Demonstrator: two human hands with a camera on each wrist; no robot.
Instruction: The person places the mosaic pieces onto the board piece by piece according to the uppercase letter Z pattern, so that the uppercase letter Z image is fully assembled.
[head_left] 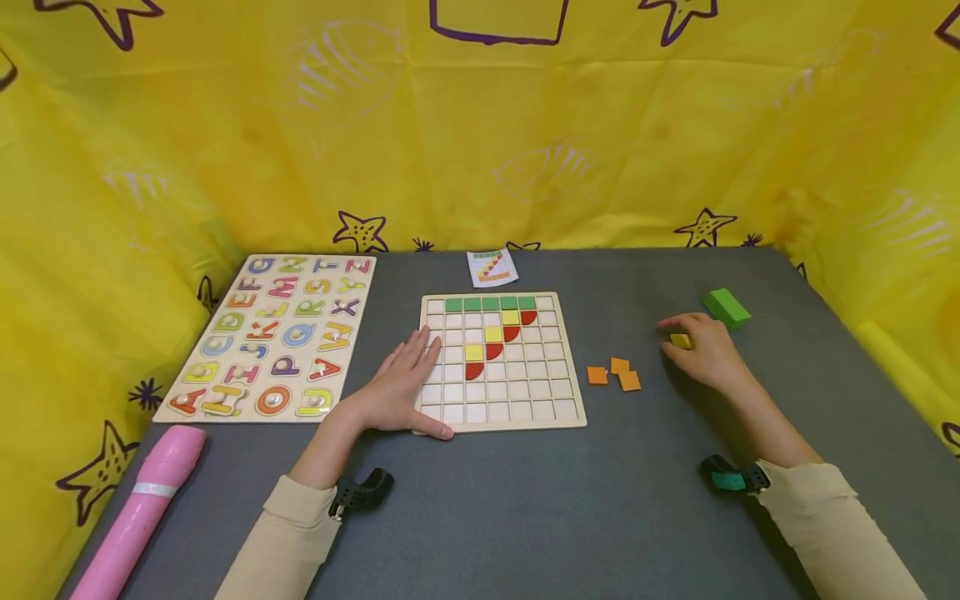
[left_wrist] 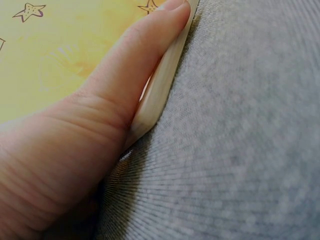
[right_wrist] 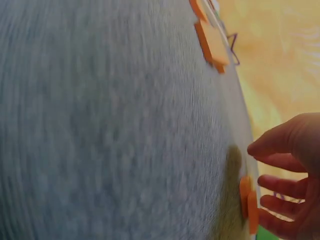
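Overhead, a grey felt-covered worktop (head_left: pixel 525 517) fills the lower half of the head view, walled on three sides by a yellow cloth backdrop printed with purple stars (head_left: pixel 225 150).

At centre sits a pale wooden grid board (head_left: pixel 501 400) with square cells. Its top row carries green square tiles (head_left: pixel 491 304); below them yellow square tiles (head_left: pixel 492 334) step down toward the lower left, each with a red quarter-circle tile (head_left: pixel 512 334) beside it. The remaining cells show bare. Just above the board lies a small white pattern card (head_left: pixel 492 267).

At centre left lies a wooden alphabet puzzle board (head_left: pixel 277 337), its coloured letters seated in their recesses. A pink rolled cylinder (head_left: pixel 142 512) lies at lower left.

The left hand (head_left: pixel 401 383) lies flat on the grid board's lower left corner, fingers straight and together over the cells, thumb along the near edge; the left wrist view shows the thumb (left_wrist: pixel 145 65) pressed against that edge.

Right of the board, three orange square tiles (head_left: pixel 617 373) lie loose on the worktop, close together. Further right, the right hand (head_left: pixel 701 350) is curled over a small yellow tile (head_left: pixel 681 341), fingertips around it on the worktop. A green rectangular block (head_left: pixel 725 307) lies just beyond, toward upper right.
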